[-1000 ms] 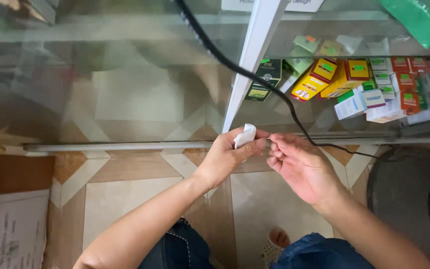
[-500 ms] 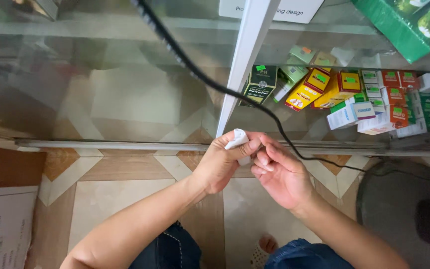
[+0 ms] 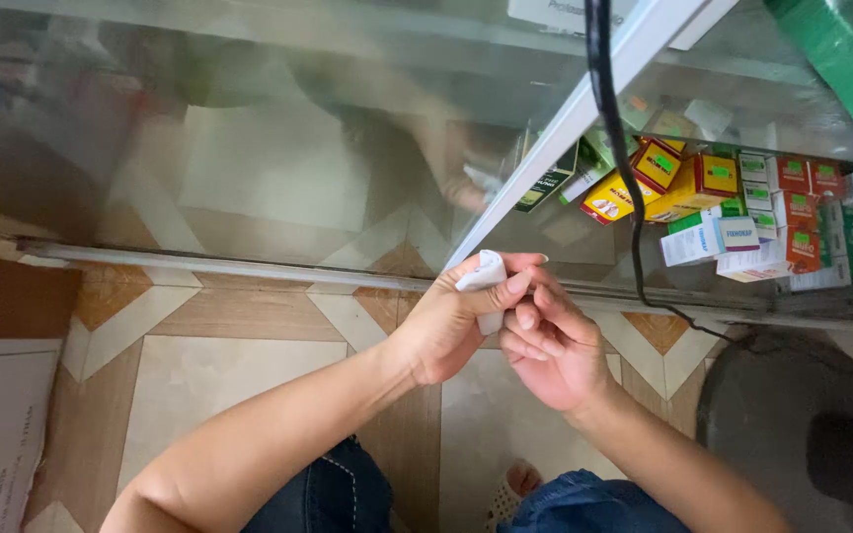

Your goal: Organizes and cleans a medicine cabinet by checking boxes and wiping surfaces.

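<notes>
My left hand (image 3: 451, 321) is closed around a small white object (image 3: 483, 271), pinching it between thumb and fingers just in front of the glass cabinet's lower rail (image 3: 229, 266). My right hand (image 3: 550, 345) presses against the left one from the right, its fingertips touching the lower part of the white object. What the white thing is I cannot tell. Both hands hover over the tiled floor (image 3: 249, 336), with my knees in blue jeans (image 3: 333, 494) below.
A glass display cabinet (image 3: 278, 148) fills the upper view, with a white frame bar (image 3: 575, 118) slanting across it. Several small coloured medicine boxes (image 3: 733, 202) lie inside at right. A black cable (image 3: 619, 148) hangs down. A dark round object (image 3: 802, 434) sits at lower right.
My hands have drawn closer together, the right one now closing in on the white object. The view has shifted slightly, so the cabinet sits a little more to the right.
</notes>
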